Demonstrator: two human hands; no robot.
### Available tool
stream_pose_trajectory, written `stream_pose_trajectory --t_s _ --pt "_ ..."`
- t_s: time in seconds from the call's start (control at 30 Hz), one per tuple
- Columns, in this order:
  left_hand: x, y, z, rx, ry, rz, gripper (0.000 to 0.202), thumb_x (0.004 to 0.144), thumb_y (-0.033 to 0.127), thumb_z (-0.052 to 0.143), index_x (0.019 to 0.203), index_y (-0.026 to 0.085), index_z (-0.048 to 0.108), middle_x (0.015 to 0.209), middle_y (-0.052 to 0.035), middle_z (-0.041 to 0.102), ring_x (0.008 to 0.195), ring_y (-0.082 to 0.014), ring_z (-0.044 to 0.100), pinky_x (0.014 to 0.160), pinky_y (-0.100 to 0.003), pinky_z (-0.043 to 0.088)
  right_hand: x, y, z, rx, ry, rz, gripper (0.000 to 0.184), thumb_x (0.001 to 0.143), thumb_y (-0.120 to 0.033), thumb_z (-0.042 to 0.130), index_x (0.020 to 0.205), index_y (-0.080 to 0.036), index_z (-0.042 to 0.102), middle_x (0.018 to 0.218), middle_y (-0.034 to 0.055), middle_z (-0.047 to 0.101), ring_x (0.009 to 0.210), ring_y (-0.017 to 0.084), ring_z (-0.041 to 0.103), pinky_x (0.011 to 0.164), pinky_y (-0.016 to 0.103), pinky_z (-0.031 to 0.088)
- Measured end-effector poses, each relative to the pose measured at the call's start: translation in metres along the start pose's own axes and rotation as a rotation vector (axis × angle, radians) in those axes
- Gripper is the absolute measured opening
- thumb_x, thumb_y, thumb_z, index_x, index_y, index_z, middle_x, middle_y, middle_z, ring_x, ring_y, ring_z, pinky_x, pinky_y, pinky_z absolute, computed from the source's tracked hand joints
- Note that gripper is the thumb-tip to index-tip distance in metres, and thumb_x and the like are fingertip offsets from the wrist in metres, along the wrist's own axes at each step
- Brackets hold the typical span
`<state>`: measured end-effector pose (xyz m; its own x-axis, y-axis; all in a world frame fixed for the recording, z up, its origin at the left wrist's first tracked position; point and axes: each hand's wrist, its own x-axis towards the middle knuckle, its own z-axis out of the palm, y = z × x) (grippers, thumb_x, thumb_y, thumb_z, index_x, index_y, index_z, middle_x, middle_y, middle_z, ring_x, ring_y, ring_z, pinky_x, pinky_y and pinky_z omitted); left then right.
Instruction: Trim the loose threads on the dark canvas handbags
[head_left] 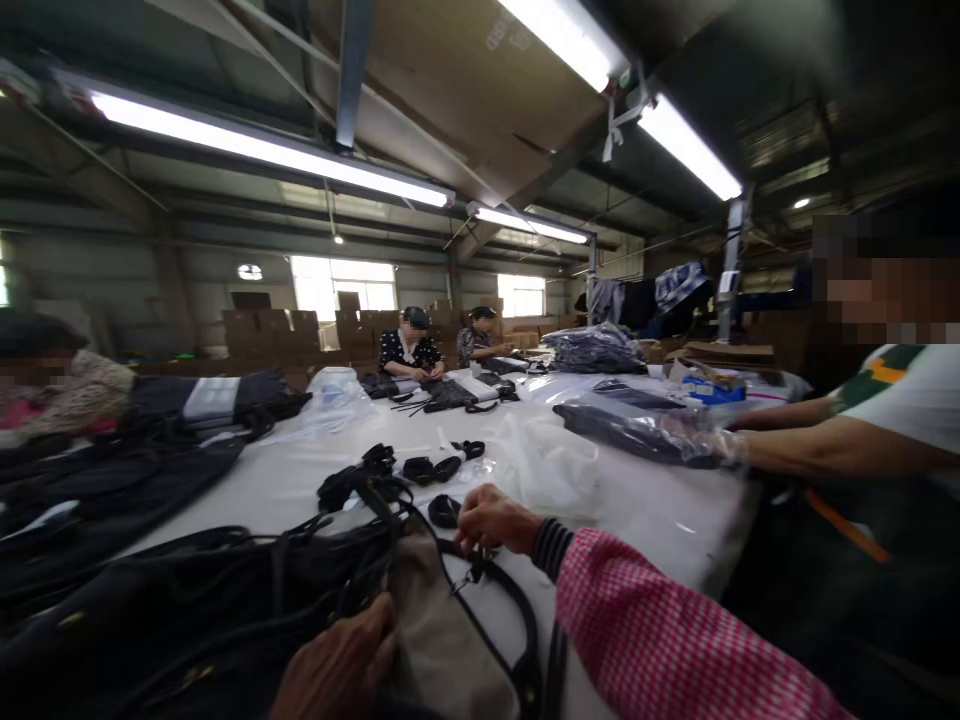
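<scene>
Bright tube lights (pixel 270 155) are hanging over a broad pale table (pixel 660 510), and cardboard boxes (pixel 270 335) are standing in stacks by the far wall. Close in front, a black bag (pixel 300 570) with a tan panel (pixel 439 620) is lying across the near left part of the table. The left hand (pixel 337 665) is resting on the bag beside that panel, fingers bending; whether it is gripping the fabric cannot be told. The right hand (pixel 495 520) is reaching over the bag's right edge, its fingers sitting bunched together by a black strap (pixel 525 610), with a metal clasp (pixel 466 580) hanging just below; exactly what it is pinching is unclear. Coiled black straps (pixel 431 468) are lying beyond, near clear plastic (pixel 551 455). At right, a co-worker (pixel 911 400) is handling a plastic-wrapped dark bundle (pixel 637 430).
</scene>
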<state>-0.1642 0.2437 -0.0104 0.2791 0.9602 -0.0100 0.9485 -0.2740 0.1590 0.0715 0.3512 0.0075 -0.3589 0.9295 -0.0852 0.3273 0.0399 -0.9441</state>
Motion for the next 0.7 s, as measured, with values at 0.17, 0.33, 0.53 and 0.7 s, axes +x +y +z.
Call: stream_pose_trajectory --t_s 0.17,0.33,0.53,0.7 --pt "-0.008 0.019 -0.019 -0.029 -0.018 -0.092 0.018 0.097 0.024 0.041 0.092 0.023 0.058 0.095 -0.0045 0.075 0.095 -0.022 0.071 0.078 -0.029 0.045 -0.026 0.018 -0.003 0.227 -0.051 -0.003 0.021 0.065 -0.025 0.066 0.082 -0.016 0.059 0.076 0.0037 0.073 0.059 0.011 0.066 0.043 0.015 0.033" --pt "-0.011 0.014 -0.015 -0.122 0.044 -0.089 0.017 0.094 0.027 0.044 0.088 0.024 0.06 0.087 -0.0024 0.073 0.089 -0.022 0.069 0.071 -0.029 0.039 -0.047 0.017 0.004 0.297 -0.134 0.001 0.029 0.064 -0.022 0.069 0.091 -0.012 0.066 0.071 0.0032 0.071 0.058 0.012 0.067 0.041 0.015 0.032" --pt "-0.012 0.013 -0.017 -0.243 0.043 -0.132 0.015 0.09 0.028 0.05 0.085 0.024 0.063 0.086 -0.0009 0.071 0.089 -0.0205 0.065 0.07 -0.027 0.036 -0.063 0.002 0.032 0.097 -0.279 -0.013 0.013 0.068 -0.024 0.063 0.076 -0.013 0.066 0.062 0.0005 0.067 0.045 0.01 0.061 0.038 0.016 0.033" --pt "-0.01 0.013 -0.018 -0.378 0.049 -0.19 0.012 0.083 0.026 0.055 0.078 0.022 0.065 0.078 0.0001 0.068 0.08 -0.018 0.063 0.064 -0.026 0.033 -0.076 0.002 0.058 -0.085 -0.361 0.002 0.005 0.068 -0.019 0.056 0.066 -0.017 0.06 0.056 -0.0027 0.062 0.04 0.01 0.056 0.035 0.016 0.033"
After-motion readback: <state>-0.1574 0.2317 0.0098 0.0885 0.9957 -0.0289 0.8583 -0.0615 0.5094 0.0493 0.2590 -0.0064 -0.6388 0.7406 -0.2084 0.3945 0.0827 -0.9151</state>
